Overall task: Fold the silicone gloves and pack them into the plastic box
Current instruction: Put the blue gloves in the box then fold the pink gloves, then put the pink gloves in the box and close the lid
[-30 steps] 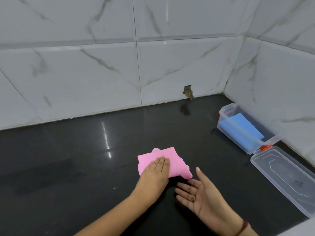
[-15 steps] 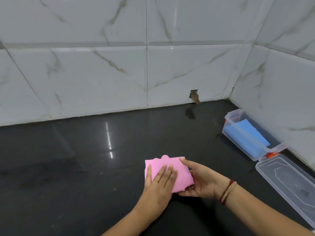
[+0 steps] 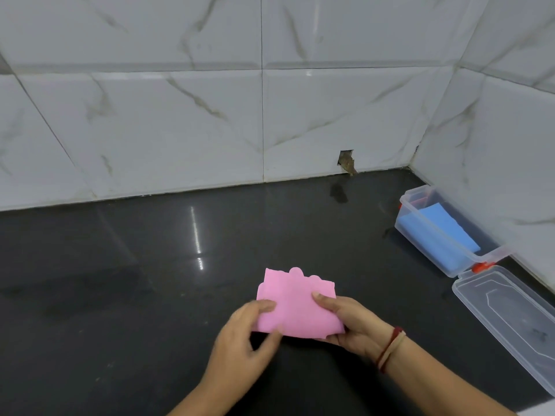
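A folded pink silicone glove (image 3: pixel 295 304) is held just above the black counter, its fingertip edge pointing away from me. My left hand (image 3: pixel 247 337) pinches its near left corner, thumb on top. My right hand (image 3: pixel 345 321) grips its right side, thumb on top and fingers underneath. A clear plastic box (image 3: pixel 426 219) stands open at the right by the wall, with a folded blue glove (image 3: pixel 447 232) lying inside. Its hinged clear lid (image 3: pixel 510 322) lies flat on the counter toward me.
The black counter (image 3: pixel 135 280) is glossy and stretches left. White marble-look tiled walls close it off behind and to the right. A small broken hole (image 3: pixel 346 161) sits in the back wall at counter level.
My left hand shifted from pressing flat on the glove to pinching its left corner. My right hand closed onto the right side, and the glove came up off the counter.
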Motion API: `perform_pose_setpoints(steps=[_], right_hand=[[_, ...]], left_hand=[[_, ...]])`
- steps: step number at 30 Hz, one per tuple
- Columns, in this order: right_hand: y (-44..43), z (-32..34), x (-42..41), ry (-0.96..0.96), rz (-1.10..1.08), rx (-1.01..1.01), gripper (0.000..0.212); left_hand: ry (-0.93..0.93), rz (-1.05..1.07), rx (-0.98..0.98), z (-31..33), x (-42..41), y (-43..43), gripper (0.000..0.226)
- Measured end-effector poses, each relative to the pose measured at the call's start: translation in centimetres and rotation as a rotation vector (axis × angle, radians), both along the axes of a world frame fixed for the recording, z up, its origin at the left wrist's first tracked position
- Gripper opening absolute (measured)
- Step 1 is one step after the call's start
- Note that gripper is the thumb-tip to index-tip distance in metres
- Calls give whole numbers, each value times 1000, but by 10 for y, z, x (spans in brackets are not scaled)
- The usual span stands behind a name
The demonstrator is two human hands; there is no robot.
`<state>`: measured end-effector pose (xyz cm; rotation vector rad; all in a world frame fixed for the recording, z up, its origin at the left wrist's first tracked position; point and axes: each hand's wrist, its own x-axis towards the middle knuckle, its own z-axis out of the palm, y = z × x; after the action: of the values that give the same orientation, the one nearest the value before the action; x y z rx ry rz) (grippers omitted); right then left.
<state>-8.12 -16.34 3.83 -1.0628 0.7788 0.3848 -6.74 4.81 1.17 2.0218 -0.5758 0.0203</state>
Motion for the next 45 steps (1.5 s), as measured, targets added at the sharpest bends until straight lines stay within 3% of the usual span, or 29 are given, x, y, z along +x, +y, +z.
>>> perform_pose_setpoints(steps=[4, 6, 9, 12, 18, 23, 28, 32, 35, 40, 45], right_hand=[[0, -1, 1, 40, -26, 9, 32], [-1, -2, 2, 48, -46, 36, 32], [-2, -5, 3, 51, -45, 40, 33], [-2, -8, 2, 40, -38, 29, 35], [-3, -10, -2, -4, -33, 16, 29], [-7, -9, -6, -24, -8, 20, 27], [-7, -10, -9, -27, 27, 2, 32], [-5, -13, -14, -63, 80, -88, 37], [-2, -13, -20, -113, 100, -150, 31], [-9, -6, -23, -148, 174, -251, 29], [-34, -5, -24, -147, 169, -173, 32]], left_hand=[[746, 290, -313, 7, 9, 20, 13], [1028, 297, -317, 9, 15, 24, 29], [1284, 173, -248, 12, 20, 19, 49], [1386, 94, -278, 12, 30, 8, 64], [1425, 49, -353, 13, 70, -8, 76], [1300, -44, -290, 12, 89, -15, 78], [1123, -213, -301, 11, 76, -21, 53], [981, -211, -247, 7, 61, -21, 77], [867, -184, -185, 4, 59, -24, 66], [858, -218, -211, 5, 63, -33, 54], [834, -305, -177, 7, 72, -52, 43]])
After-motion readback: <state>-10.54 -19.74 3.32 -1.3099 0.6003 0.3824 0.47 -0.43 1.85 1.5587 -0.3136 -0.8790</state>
